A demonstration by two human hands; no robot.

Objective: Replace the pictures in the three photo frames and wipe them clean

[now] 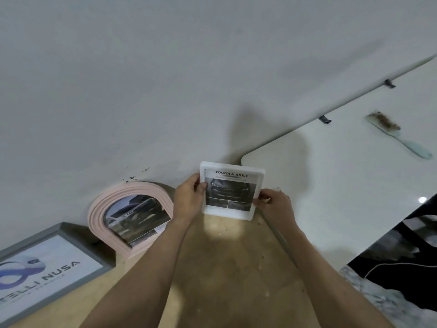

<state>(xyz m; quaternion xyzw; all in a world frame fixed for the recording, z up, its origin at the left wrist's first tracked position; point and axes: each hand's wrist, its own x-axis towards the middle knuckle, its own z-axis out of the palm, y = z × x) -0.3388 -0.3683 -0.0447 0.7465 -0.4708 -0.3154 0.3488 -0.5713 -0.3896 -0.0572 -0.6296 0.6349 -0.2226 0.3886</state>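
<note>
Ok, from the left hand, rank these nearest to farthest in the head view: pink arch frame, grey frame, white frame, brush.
1. White frame: held in the left hand.
2. Pink arch frame: just left, against the wall.
3. Grey frame: farther left, at the picture's edge.
4. Brush: far right, on the white table.

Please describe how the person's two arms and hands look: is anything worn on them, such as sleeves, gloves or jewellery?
Both forearms are bare as far as the picture shows; no sleeve reaches into view. The left hand and the right hand wear no gloves. No watch, bracelet or ring is visible, though the picture is too soft to exclude a thin ring.
</note>
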